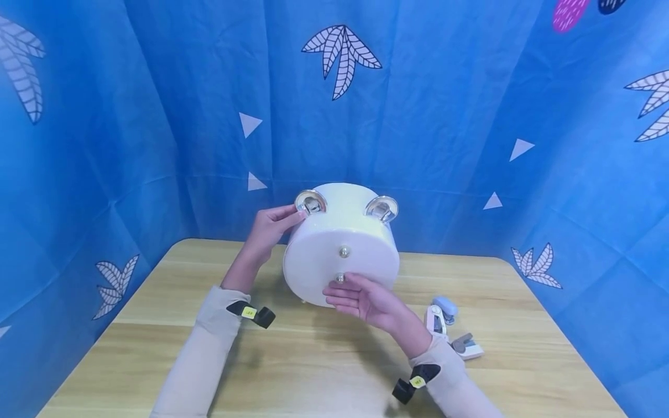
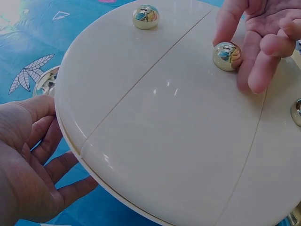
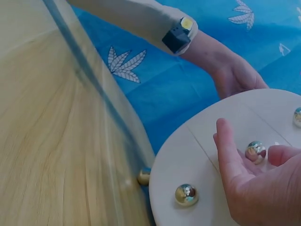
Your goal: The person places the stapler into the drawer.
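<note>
A white round box [image 1: 313, 261] with shiny gold ball knobs stands tilted, its flat face towards me. Two round metal fittings, a left one [image 1: 311, 203] and a right one [image 1: 382, 209], stick up from its curved side. My left hand [image 1: 268, 232] grips the box at its left side, thumb by the left fitting; in the left wrist view its fingers [image 2: 70, 165] reach behind the rim. Palm up, my right hand [image 1: 371, 302] pinches a gold knob [image 2: 227, 56] on the face. Thin seams divide the face in the left wrist view.
Right of the box on the wooden table [image 1: 292, 371] lie a blue stapler [image 1: 445, 307], a white device [image 1: 435, 321] and a grey and white small item [image 1: 467, 346], close to my right forearm. A blue patterned curtain [image 1: 334, 133] hangs behind the table.
</note>
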`<state>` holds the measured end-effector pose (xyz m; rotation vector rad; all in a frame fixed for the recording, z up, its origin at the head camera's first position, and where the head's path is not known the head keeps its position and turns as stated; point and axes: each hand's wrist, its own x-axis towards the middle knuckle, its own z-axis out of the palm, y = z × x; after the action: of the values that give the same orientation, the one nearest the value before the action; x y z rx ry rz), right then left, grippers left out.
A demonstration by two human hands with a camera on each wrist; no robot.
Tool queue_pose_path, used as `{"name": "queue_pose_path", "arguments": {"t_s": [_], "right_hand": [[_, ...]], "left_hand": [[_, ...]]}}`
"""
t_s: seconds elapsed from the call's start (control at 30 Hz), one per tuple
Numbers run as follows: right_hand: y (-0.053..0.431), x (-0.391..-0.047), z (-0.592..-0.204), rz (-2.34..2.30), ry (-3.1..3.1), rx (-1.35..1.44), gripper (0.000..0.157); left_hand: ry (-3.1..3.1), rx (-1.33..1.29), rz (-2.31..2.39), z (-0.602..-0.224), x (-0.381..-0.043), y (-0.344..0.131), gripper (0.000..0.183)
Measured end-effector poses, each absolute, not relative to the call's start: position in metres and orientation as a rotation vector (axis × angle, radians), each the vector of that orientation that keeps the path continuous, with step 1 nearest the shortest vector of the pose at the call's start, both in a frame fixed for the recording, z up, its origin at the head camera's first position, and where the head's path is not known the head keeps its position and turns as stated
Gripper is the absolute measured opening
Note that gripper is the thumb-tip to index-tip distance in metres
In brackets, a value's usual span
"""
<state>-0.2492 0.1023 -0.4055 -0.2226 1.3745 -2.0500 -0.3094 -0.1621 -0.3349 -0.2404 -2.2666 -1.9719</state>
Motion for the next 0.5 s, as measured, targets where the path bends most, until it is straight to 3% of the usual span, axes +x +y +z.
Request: {"name": "queue_pose_path", "arguments": {"t_s": [0.5], "right_hand": [[0.0956, -0.2443, -0.4012, -2.104, 1.405, -0.189, 0.042]], "left_hand": [[-2.274, -0.249, -1.958, -0.3357, -0.3092, -0.1639, 0.048]]}}
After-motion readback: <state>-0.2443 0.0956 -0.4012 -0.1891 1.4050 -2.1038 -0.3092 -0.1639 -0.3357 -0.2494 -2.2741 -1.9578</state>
